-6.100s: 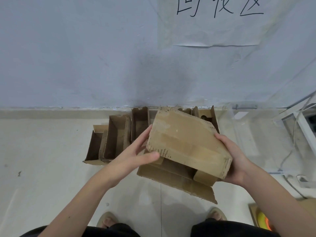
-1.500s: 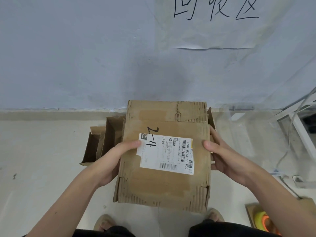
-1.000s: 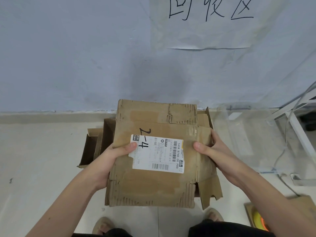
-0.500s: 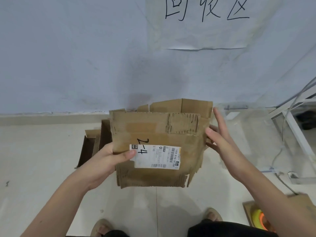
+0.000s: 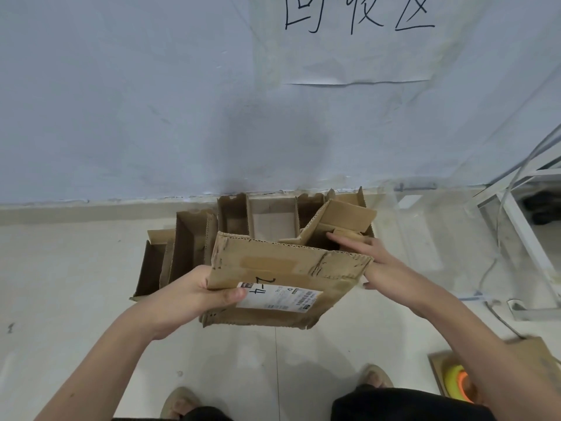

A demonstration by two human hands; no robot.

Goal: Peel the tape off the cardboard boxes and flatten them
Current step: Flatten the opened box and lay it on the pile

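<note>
I hold a worn brown cardboard box (image 5: pixel 282 268) in the air above the floor, its white shipping label (image 5: pixel 279 299) marked "2-4" facing me. My left hand (image 5: pixel 194 299) grips the box's left edge, thumb pressed on the label's corner. My right hand (image 5: pixel 373 259) reaches over the box's top right edge, fingers straight against an inner flap (image 5: pixel 340 220) that stands up behind. Tape residue shows as a paler strip across the box's upper panel.
Several open cardboard boxes (image 5: pixel 188 241) lie in a row on the tiled floor against the blue-grey wall. A paper sign (image 5: pixel 358 38) hangs above. A white metal frame (image 5: pixel 522 226) and cables stand at the right. A small box with a yellow-orange object (image 5: pixel 455 378) sits at lower right.
The box has tipped its top away from me and sunk a little. My right hand moved from its right side over the top edge, onto the raised inner flap.
</note>
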